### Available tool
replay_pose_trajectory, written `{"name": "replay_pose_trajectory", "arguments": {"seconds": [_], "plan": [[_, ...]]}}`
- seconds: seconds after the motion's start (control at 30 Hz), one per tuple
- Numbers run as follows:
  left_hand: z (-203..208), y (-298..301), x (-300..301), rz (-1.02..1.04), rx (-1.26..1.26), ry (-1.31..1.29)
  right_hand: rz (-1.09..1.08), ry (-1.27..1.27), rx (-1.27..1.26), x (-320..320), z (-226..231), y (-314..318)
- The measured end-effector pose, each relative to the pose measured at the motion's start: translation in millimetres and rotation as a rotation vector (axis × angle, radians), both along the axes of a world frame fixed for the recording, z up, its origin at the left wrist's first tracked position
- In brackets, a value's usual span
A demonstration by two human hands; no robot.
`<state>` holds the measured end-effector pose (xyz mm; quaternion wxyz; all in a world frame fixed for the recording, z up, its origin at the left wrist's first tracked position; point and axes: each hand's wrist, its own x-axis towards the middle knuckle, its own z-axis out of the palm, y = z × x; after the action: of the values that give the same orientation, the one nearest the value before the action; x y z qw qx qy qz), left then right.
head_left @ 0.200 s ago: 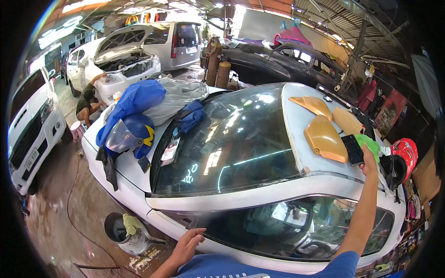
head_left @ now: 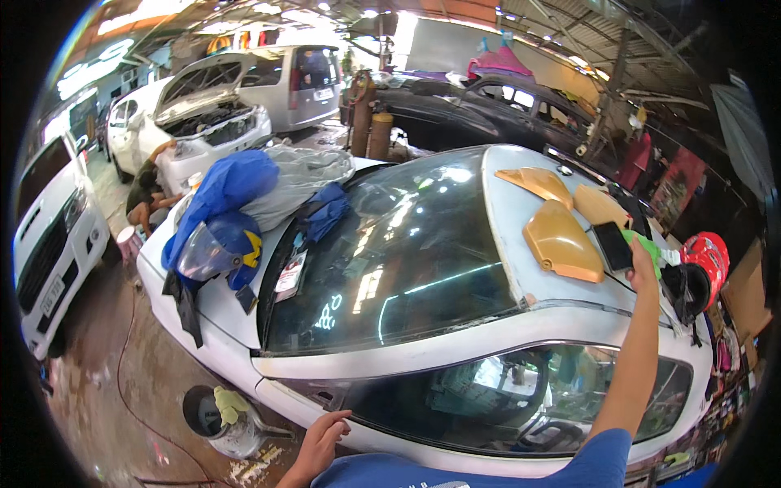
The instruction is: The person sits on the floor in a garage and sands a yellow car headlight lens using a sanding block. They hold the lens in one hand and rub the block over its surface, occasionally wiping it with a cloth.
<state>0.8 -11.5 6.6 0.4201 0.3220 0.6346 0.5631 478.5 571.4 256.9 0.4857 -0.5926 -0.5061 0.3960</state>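
Right grip [head_left: 640, 264] holds phone [head_left: 612, 246] over car roof [head_left: 506, 211], workshop [head_left: 455, 47] behind.

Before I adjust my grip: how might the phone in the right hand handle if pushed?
The phone looks like a flat slab, so likely stiff and unlikely to roll. Its smooth, dark screen may be slippery and fragile.

1. Right of the frame: the black phone [head_left: 612, 246] hid part of the right hand [head_left: 643, 267].
2. Lower edge: the left forearm [head_left: 299, 473] and blue shirt [head_left: 390, 472] were cut off.
3. Left rim: the white vehicle [head_left: 58, 259] was cropped.
4. Lower centre: reflections obscured much behind the side window [head_left: 460, 407].
5. Upper left: the crouching person [head_left: 145, 193] was too small for hand details.
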Motion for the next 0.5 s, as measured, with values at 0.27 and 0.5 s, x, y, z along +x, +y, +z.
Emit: {"name": "replay_pose_trajectory", "arguments": {"seconds": [0.27,0.5], "plan": [[-6.7,-4.0,-0.3,0.033,-0.008,0.029,-0.084,-0.031,0.022,-42.3,-35.9,30.0],[-8.2,6.0,4.7,-0.028,0.109,0.030,-0.035,-1.099,0.792,115.6,-11.1,67.6]]}}
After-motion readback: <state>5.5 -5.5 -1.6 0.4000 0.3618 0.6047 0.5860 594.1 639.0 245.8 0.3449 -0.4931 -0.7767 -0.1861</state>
